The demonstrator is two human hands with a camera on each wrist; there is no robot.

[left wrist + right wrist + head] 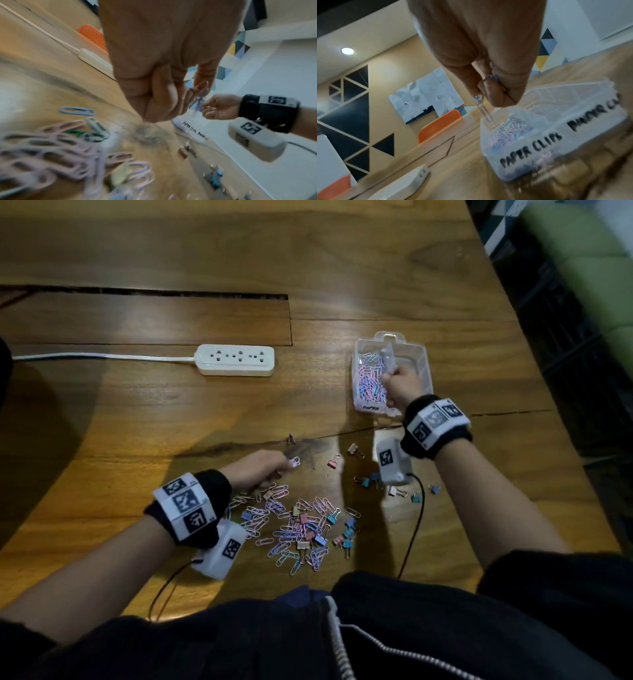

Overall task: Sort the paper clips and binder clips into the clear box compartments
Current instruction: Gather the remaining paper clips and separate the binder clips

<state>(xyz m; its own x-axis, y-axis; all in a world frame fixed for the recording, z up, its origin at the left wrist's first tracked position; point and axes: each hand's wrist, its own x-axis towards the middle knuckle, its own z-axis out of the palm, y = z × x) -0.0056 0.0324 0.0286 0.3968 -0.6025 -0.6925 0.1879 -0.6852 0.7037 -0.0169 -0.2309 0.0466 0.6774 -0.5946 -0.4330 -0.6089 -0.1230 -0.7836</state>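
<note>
The clear box (416, 354) stands at the right of the wooden table, and its left compartment (508, 129), labelled PAPER CLIPS, holds many pastel paper clips. My right hand (390, 380) hovers over that compartment and pinches a few linked paper clips (485, 112) that dangle just above it. My left hand (287, 465) is above the far edge of the loose pile (298, 525) of paper clips and small binder clips, fingers curled, pinching a pink paper clip (294, 462). Several binder clips (366, 481) lie scattered under my right wrist.
A white power strip (236, 360) with its cord lies left of the box. A single binder clip (291, 438) sits beyond my left hand. The table edge curves away on the right. Black cables trail from both wrist cameras.
</note>
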